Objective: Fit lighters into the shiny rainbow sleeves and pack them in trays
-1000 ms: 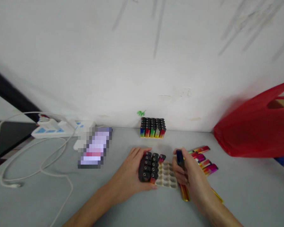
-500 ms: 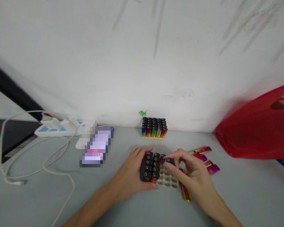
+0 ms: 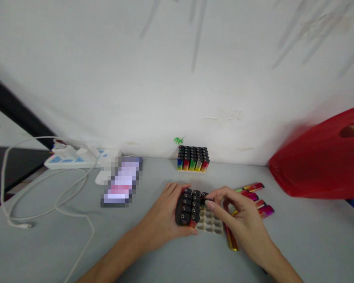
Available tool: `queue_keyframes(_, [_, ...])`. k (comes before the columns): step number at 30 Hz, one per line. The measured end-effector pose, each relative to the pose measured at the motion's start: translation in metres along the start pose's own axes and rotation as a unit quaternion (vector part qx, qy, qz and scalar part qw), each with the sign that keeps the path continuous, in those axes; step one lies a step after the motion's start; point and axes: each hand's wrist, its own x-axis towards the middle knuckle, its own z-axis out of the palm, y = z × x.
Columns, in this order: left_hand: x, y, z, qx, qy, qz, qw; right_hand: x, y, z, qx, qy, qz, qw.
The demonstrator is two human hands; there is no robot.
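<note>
My left hand (image 3: 159,220) is wrapped around the left side of a pale tray (image 3: 209,228) with rows of slots. Two columns of upright lighters (image 3: 186,208) with black tops fill the tray's left part; another stands at the back of the third column. Over that column, my right hand (image 3: 238,214) pinches a lighter (image 3: 209,199) between thumb and fingers. Only a bit of its black top shows; whether its base is in a slot is hidden. Slots at the front right hold nothing. A golden-red lighter (image 3: 232,240) lies beside the tray, partly under my right hand.
Several shiny loose lighters (image 3: 250,195) lie right of my right hand. Near the wall stands a full block of coloured lighters (image 3: 192,160). A blurred phone (image 3: 122,182), a power strip (image 3: 110,154) and a white cable (image 3: 73,215) occupy the left; a red bag (image 3: 318,165) the right.
The lighter in my right hand has gone lower toward the third column, and its black top is now mostly hidden by my fingers. My left hand keeps its hold on the tray.
</note>
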Motion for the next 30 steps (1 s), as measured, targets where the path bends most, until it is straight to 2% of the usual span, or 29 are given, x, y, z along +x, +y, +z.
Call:
queue_keyframes(4, [0.0,0.002,-0.001,-0.004,-0.003,-0.001,1.0,0.0,-0.001,-0.004,-0.015,-0.003,-0.005,1.0])
queue_keyframes(10, [-0.001,0.0,0.0,0.0,0.0,0.008,1.0,-0.002,0.003,-0.002,-0.074,-0.006,-0.062,0.995])
queue_keyframes(16, [0.0,0.005,-0.001,-0.004,-0.003,-0.014,1.0,-0.002,0.004,-0.002,-0.112,0.07,-0.04,0.99])
queue_keyframes(19, [0.0,0.007,-0.001,-0.007,-0.01,-0.027,1.0,0.002,0.008,-0.011,-0.191,0.099,-0.021,0.976])
queue_keyframes(23, [0.0,0.006,-0.001,-0.013,-0.016,-0.029,0.999,0.008,0.016,-0.028,-0.329,0.101,0.019,0.939])
queue_keyframes(26, [0.001,0.006,-0.001,-0.019,-0.017,-0.031,0.999,0.011,0.023,-0.042,-0.386,0.119,0.048,0.914])
queue_keyframes(28, [0.001,0.007,-0.001,-0.018,-0.014,-0.029,0.999,0.012,0.029,-0.049,-0.397,0.122,0.036,0.909])
queue_keyframes(30, [0.001,0.007,-0.002,-0.012,-0.014,-0.025,1.0,0.012,0.036,-0.054,-0.389,0.092,0.019,0.916])
